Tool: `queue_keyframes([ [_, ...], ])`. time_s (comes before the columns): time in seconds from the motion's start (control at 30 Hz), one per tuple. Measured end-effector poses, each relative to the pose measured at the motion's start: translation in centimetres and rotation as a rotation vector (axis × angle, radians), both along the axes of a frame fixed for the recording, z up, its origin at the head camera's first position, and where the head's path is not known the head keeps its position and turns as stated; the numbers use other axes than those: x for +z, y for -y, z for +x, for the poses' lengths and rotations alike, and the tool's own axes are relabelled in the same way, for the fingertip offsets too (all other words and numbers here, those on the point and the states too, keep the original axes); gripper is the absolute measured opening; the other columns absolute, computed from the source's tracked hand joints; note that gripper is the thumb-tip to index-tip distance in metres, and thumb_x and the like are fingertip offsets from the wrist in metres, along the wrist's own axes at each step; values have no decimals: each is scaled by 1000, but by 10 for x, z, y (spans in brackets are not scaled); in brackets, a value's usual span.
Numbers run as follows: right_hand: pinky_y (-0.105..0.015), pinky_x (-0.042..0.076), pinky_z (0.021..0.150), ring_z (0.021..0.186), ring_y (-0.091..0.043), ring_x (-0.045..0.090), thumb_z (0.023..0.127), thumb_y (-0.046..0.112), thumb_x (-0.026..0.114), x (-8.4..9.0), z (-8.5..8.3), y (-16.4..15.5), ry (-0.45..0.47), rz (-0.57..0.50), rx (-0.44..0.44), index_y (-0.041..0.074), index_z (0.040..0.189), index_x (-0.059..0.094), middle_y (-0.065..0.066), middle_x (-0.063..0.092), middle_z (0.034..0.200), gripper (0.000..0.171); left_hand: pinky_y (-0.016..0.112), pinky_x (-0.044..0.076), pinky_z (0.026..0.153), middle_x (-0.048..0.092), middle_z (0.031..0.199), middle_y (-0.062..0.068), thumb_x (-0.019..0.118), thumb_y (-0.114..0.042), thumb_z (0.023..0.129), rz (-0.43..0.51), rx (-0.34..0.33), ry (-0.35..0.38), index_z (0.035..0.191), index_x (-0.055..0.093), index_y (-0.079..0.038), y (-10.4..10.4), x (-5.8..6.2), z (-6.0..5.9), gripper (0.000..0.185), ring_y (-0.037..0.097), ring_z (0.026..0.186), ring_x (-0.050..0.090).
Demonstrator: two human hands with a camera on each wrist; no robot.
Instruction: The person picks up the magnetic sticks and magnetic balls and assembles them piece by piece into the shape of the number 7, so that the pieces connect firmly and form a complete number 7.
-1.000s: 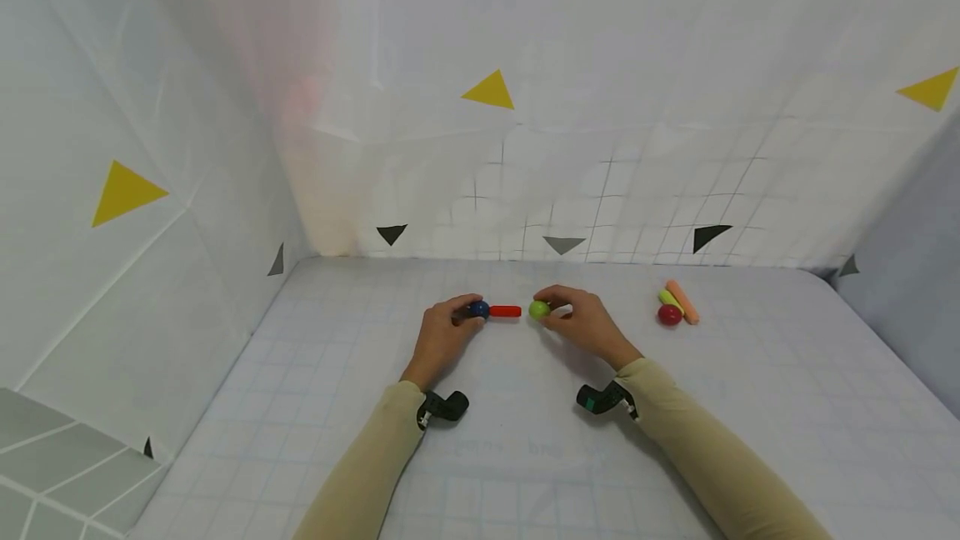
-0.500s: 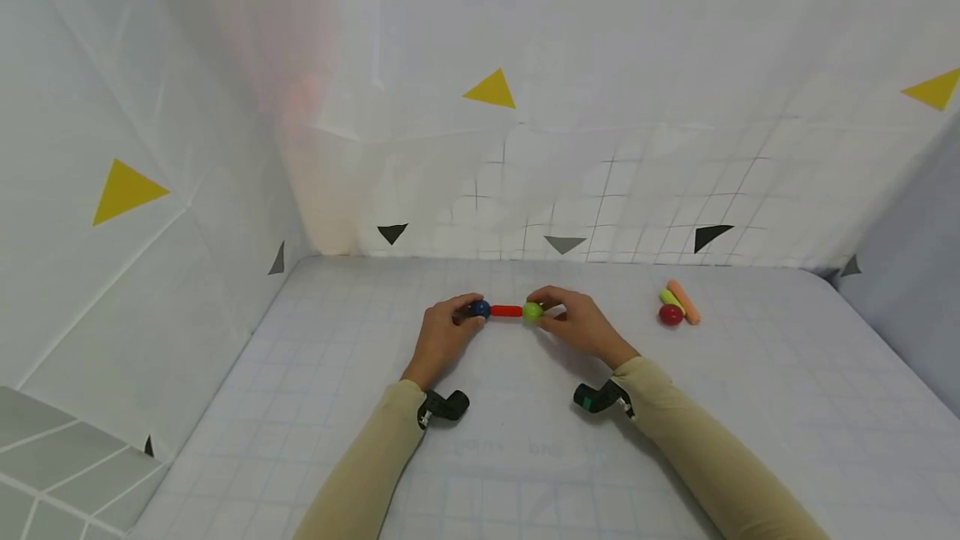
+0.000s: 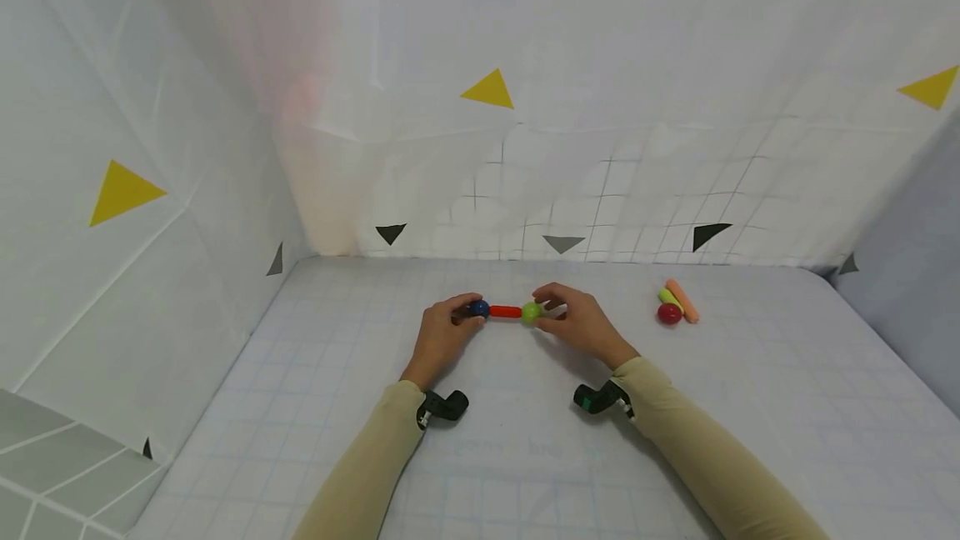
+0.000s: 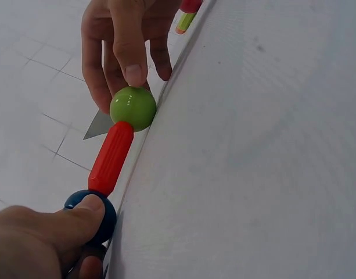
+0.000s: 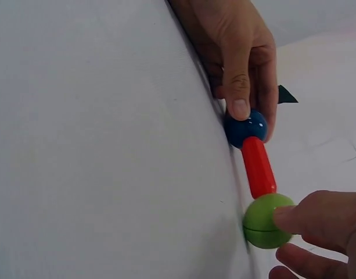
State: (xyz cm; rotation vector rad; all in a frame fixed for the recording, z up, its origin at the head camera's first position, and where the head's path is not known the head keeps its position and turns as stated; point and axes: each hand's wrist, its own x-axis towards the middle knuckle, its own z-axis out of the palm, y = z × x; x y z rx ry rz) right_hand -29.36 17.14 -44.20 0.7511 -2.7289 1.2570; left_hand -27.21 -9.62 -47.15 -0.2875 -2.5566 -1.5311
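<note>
My left hand (image 3: 442, 336) pinches a dark blue ball (image 5: 245, 129) between thumb and fingers. From that ball a red faceted rod (image 4: 111, 158) reaches across to a green ball (image 4: 133, 108), which meets the rod's other end. Thumb and fingers of my right hand (image 3: 585, 325) hold the green ball from the right side. Ball, rod and ball make one straight row over the white surface in the head view. The far sides of both balls are partly hidden by my fingers.
Right of my right hand lie a red ball (image 3: 670, 313), a yellow-green rod (image 3: 667, 297) and an orange rod (image 3: 682, 301), close together on the white table (image 3: 510, 473). A white sheet wall (image 3: 420, 165) with yellow and dark triangles rises behind; another stands at the left.
My right hand has moved slightly left with the green ball, closing the gap to the red rod's free end. My left hand and the blue ball have stayed put.
</note>
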Motion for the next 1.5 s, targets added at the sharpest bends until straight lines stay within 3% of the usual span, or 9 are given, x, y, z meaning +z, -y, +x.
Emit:
queue_keyframes([
  [0.73,-54,55,90,112,-35,66,96,10,77,25,13,-64,-72,26,-214,3,125,67,-19,68,124,32,39,53,87,72,110,0,77,-18,95,-5,27,4,134,72,-16,-1,1,1,39,17,95,63],
  [1.0,-54,55,88,110,-35,66,98,11,75,43,16,-88,-165,22,-273,4,124,69,-14,71,120,28,41,52,88,71,112,1,75,-15,96,-11,21,7,136,71,-15,-1,0,1,40,19,96,62],
  [1.23,-59,50,95,117,-41,58,104,21,66,55,15,-122,-101,64,-386,6,130,68,-21,66,128,29,41,53,89,72,113,2,75,-14,96,2,4,-14,135,71,-13,-2,0,0,40,19,96,63],
  [1.37,-59,54,84,116,-45,59,107,25,61,58,17,-141,-68,91,-419,7,134,67,-23,65,128,33,40,53,88,72,112,2,76,-15,95,-11,-1,-16,135,71,-14,-3,-1,0,40,18,96,63],
  [1.5,-64,47,89,122,-49,54,107,28,58,62,21,-154,-48,90,-434,7,135,67,-26,65,127,36,39,53,89,71,114,1,76,-15,96,-20,0,-11,136,71,-16,-3,-1,0,40,18,98,63],
])
